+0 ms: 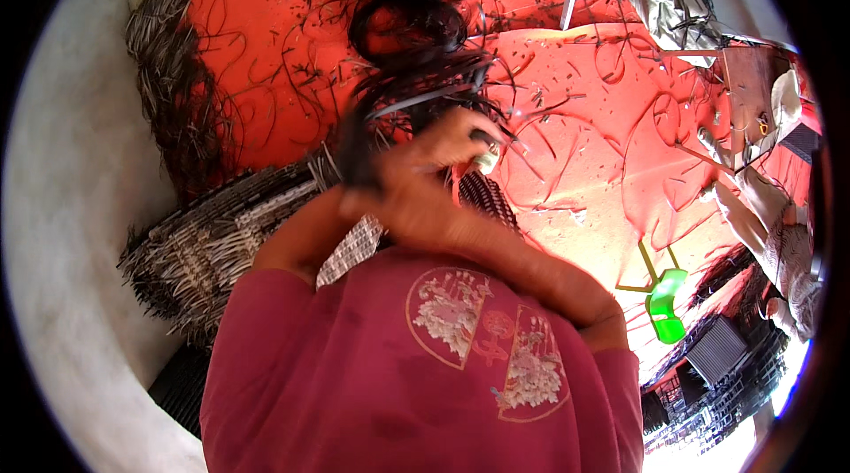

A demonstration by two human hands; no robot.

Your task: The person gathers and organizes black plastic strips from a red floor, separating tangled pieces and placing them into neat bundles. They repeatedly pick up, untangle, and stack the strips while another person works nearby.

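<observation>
My forearms cross in front of my plum-coloured shirt. My left hand (447, 138) reaches over to the right with curled fingers. Something small and dark shows at its fingertips, too unclear to name. My right hand (390, 194) is smeared by motion at the left of the crossing and seems closed at the end of a blurred bundle of dark strips (358, 150). Just beyond both hands lies a heap of glossy dark strips (425, 88), running away into loose coils (407, 26). A patterned dark woven piece (487, 199) shows below my left hand.
Scraps and curled strips litter the red floor sheet (567, 146). Stacked strip bundles (239, 225) and a long tangled bundle (173, 57) lie along the pale wall (80, 207). At right are a green chair (666, 305), a brown board (753, 88) and another person's pale-clothed legs (753, 207).
</observation>
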